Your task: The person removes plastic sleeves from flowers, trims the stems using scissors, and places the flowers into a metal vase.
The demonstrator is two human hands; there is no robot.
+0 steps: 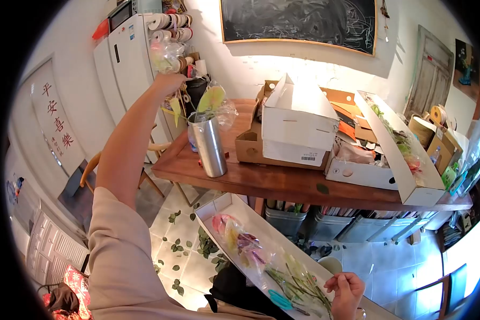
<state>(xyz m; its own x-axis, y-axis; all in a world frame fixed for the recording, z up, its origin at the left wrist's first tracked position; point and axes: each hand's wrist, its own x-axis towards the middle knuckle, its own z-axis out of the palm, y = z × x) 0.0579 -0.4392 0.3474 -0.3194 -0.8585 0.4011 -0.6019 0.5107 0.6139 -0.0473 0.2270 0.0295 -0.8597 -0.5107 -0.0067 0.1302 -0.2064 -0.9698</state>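
Note:
My left hand [169,84] is raised at the upper left, closed around something at the base of a clear plastic-wrapped bunch [166,56]. Below and right of it, a metal vase [208,146] stands on the wooden table [234,181], holding a green-pink leaf-like bloom [212,99] in clear wrap. My right hand [346,288] is at the lower right, fingers curled together, over the end of a long white box [224,205]. Plastic-wrapped flowers [245,240] with green stems lie in that box, beside turquoise-handled scissors [280,300].
White and brown cardboard boxes [298,128] crowd the table, with another long flower box [424,194] at its right. A white fridge [128,64] and chair [93,165] are at the left. Metal bins [325,226] stand underneath; leaves [177,245] litter the floor.

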